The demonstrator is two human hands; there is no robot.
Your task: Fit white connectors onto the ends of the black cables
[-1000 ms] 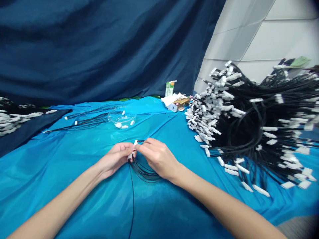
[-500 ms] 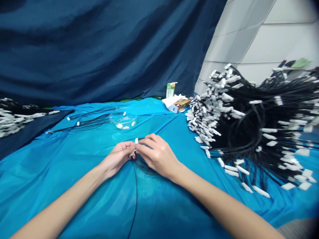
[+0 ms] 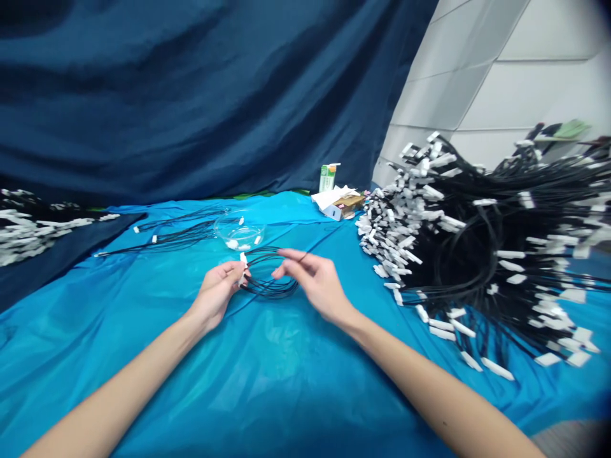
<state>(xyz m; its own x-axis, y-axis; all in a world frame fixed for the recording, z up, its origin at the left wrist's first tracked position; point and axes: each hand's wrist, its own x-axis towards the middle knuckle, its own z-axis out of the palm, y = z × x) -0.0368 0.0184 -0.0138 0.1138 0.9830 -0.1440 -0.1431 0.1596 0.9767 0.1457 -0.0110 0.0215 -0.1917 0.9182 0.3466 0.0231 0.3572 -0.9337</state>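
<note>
A looped bundle of thin black cables (image 3: 274, 294) with white connector ends (image 3: 243, 261) lies between my hands, just above the blue cloth. My left hand (image 3: 217, 292) pinches the connector ends between thumb and fingers. At the loop's right side is my right hand (image 3: 322, 286), its thumb and forefinger stretched toward the left and apart. Its other fingers are partly hidden, and whether it touches the cables is hard to tell.
Beyond my hands stands a clear round container (image 3: 241, 238) with white pieces. Loose black cables (image 3: 186, 235) lie left of it. A big heap of cables with white connectors (image 3: 458, 254) fills the right. A small box with paper (image 3: 337, 203) and a green-white carton (image 3: 328, 177) stand behind.
My right hand has moved away from the connector ends to the right, and its fingers have parted. The cable loop now shows between the hands. My left hand has shifted slightly left.
</note>
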